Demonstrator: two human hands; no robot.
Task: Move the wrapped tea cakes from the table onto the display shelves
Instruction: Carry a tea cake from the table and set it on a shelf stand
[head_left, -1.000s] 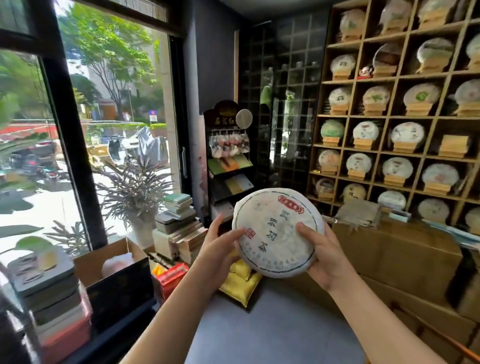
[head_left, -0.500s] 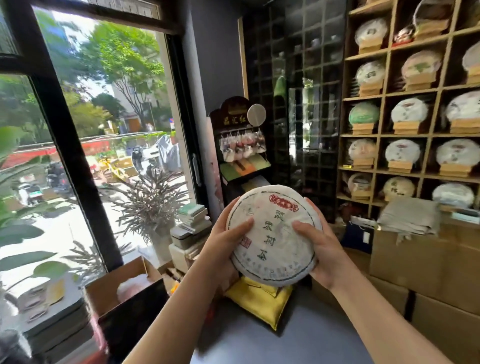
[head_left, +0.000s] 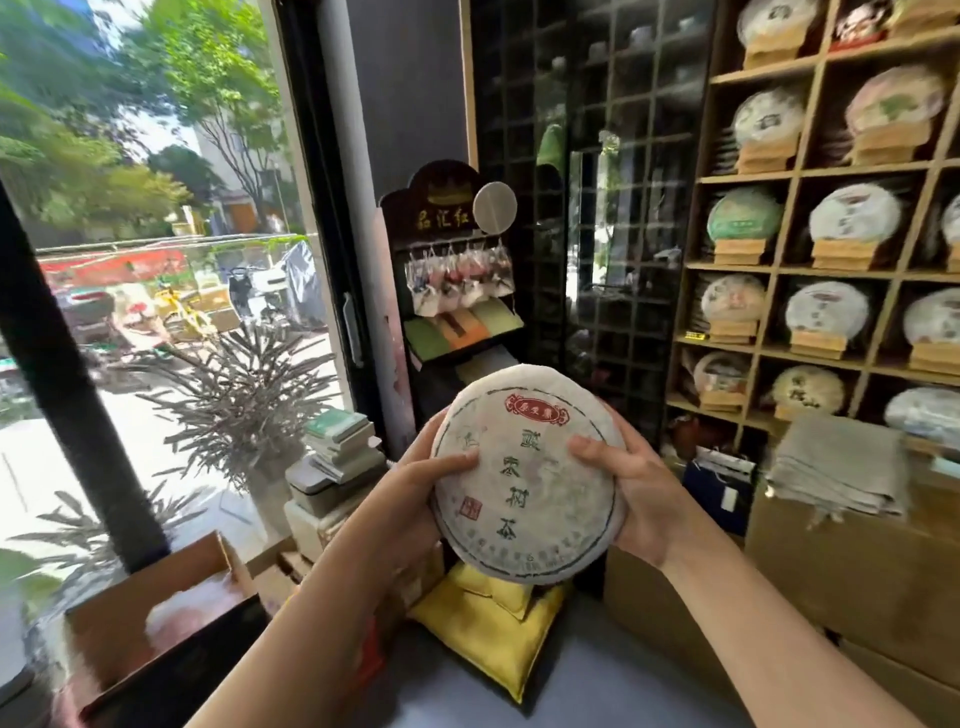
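Tea cake (head_left: 527, 475) held up mid-air, centre of view, face tilted toward the camera, clear of every surface. Left hand (head_left: 415, 486) curled round its left rim, thumb across the face; right hand (head_left: 631, 486) gripping the right rim, thumb on the face, fingers behind. Open grey floor (head_left: 597, 691) below and ahead between the arms. Yellow cushion (head_left: 491, 623) on the floor right under the cake. Cardboard boxes (head_left: 841, 577) stacked along the right, folded grey cloth (head_left: 841, 467) draped on top. Shelves (head_left: 779, 270) upper right, wooden cubbies each filled with a cake on a stand. Black rack (head_left: 457, 291) ahead, window (head_left: 156, 260) left, open carton (head_left: 156, 618) lower left. Cake round, white paper wrap, red label near top, column of dark green characters down the middle, small red stamp lower left, dark ring printed near the edge.
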